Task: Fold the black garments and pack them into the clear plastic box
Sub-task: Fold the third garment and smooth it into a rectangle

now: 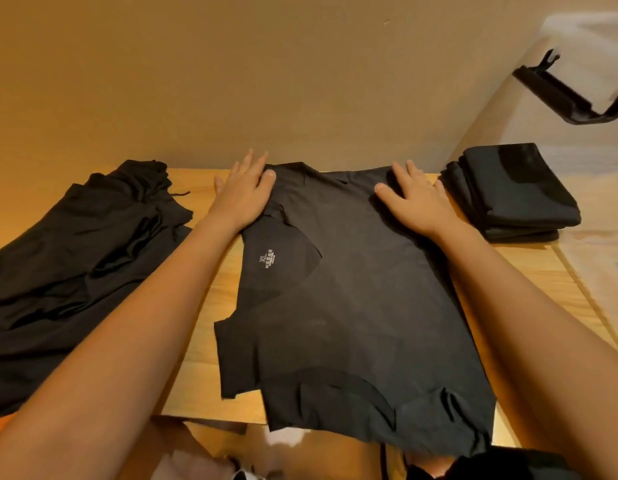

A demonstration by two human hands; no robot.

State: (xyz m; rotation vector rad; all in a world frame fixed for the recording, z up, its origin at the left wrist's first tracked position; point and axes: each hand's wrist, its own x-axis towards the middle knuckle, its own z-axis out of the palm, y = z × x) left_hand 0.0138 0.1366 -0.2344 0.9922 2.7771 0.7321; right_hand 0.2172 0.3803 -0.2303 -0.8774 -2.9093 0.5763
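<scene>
A plain indoor room is shown, of a homely or small-workroom kind, though which of the two cannot be told. A light wooden table (203, 341) is set against a bare beige wall (231, 81) and is warmly lit. The table is given over to clothes: a loose heap of black garments (75, 271) is laid at the left, a folded stack (515, 195) at the right, and a clear plastic box (591, 161) with a black clip (567, 95) is seen at the far right.

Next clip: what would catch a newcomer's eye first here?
A black T-shirt lies spread across the middle of the wooden table, with the left hand and right hand pressing flat on its far edge. A rumpled pile of black garments sits to its left; a folded stack to its right.
</scene>
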